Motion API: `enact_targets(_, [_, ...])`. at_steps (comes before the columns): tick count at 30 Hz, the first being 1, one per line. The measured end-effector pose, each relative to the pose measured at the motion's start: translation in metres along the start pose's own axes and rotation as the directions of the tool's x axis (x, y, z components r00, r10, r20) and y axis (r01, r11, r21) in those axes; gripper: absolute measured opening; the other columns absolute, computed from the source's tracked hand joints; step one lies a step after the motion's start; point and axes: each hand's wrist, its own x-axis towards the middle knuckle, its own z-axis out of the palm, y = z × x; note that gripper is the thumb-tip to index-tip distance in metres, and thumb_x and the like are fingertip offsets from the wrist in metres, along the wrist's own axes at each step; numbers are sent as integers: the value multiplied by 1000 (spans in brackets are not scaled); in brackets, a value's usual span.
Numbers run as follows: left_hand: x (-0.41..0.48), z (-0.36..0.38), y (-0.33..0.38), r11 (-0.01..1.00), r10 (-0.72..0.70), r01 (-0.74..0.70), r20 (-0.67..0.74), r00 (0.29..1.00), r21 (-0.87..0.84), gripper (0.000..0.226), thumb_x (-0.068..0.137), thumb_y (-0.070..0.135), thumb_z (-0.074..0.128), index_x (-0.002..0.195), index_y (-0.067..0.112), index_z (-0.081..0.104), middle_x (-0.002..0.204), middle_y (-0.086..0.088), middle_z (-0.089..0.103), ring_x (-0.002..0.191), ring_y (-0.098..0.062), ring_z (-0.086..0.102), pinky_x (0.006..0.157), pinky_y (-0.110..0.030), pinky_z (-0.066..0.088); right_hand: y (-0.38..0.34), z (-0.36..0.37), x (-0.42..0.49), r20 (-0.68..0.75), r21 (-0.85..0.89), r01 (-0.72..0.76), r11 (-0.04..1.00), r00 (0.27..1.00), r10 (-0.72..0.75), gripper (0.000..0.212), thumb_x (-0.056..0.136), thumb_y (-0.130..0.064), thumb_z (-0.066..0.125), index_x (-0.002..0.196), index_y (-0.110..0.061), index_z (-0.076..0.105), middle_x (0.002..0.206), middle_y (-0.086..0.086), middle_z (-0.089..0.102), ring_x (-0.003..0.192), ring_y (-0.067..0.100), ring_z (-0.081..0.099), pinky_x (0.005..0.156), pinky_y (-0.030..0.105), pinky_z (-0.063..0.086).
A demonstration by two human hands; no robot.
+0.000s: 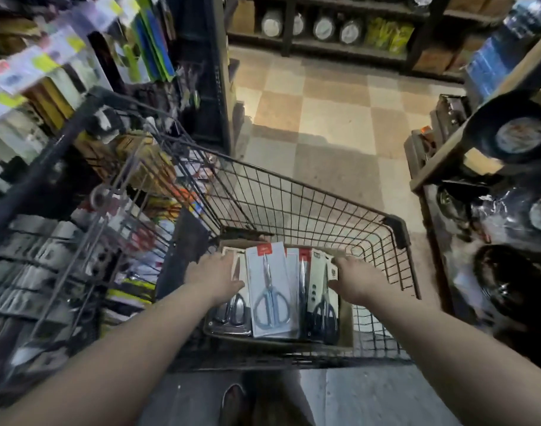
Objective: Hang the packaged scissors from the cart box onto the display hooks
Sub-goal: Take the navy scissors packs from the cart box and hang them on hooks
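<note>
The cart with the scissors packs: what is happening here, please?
A person stands behind a wire cart in a shop aisle and reaches with both hands into the cardboard box of packaged scissors. The left hand rests on the packs at the left, the right hand on the black-handled pack at the right. The grey-handled pack lies on top between them. Nothing is lifted yet.

readable text: none | red header strip on the white card pack of grey-handled scissors (270, 290): small white mark, too blurred to read | yellow-and-white hanging tags (32, 66) on the left display rack: print smeared | round label on the black pan (519, 138): illegible
</note>
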Motion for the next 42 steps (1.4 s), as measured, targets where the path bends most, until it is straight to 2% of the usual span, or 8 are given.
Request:
enact_targets(8, [61,52,-6,992,-101,110,152,983,-56,59,88,56,52,133,19,42,134,-7,50,123,-29,48,97,-43,43,13,54,67,186,103,-61,993,982,41,51,92,-40,49,137,-18,38,137,8,47,123,28,49,99,47,46])
enact_targets(15, [106,102,-1,967,-164,203,235,958,-157,53,86,45,59,127,16,44,131,-8,46,122,-28,47,94,-43,45,22,101,111,309,278,-215,936,943,125,46,97,-32,43,138,-11,36,140,15,43,124,32,47,106,44,40])
enact_targets(24, [143,150,-11,921,-271,320,225,936,-221,76,89,41,59,146,7,23,150,-13,28,136,-33,33,108,-43,35,27,141,147,403,478,-477,738,865,298,61,99,-37,41,150,-17,15,158,12,15,141,36,27,111,51,27])
enact_targets(29, [149,165,-14,891,-322,382,251,913,-246,66,89,46,55,141,11,32,149,-14,25,132,-37,34,105,-44,38,30,155,154,410,642,-505,577,862,298,50,94,-29,54,137,-13,36,139,15,46,124,34,47,102,38,39])
enact_targets(33, [145,175,-11,901,-323,381,266,908,-207,72,87,46,56,149,26,26,155,-18,15,140,-41,22,114,-47,29,31,159,150,473,713,-578,397,814,337,71,90,-31,62,148,-22,21,138,17,51,118,36,54,100,44,43])
enact_targets(37, [142,176,-3,872,-352,415,256,900,-260,63,88,44,56,146,32,34,150,-15,25,139,-35,24,113,-44,31,30,158,151,485,665,-625,409,777,401,90,74,-39,76,143,-20,22,140,16,42,121,39,50,98,55,46])
enact_targets(40, [146,170,-1,763,-422,483,235,876,-431,50,88,36,58,137,28,48,144,-14,34,134,-34,33,108,-43,36,24,157,157,453,643,-617,453,784,425,97,70,-36,81,144,-11,24,142,17,37,127,38,43,101,52,43])
enact_targets(42, [153,168,-5,668,-496,538,232,837,-515,56,86,35,63,138,21,46,141,-16,41,130,-35,40,106,-45,40,21,156,161,423,651,-595,472,800,425,93,70,-34,81,143,-7,29,139,16,39,126,35,44,100,47,44])
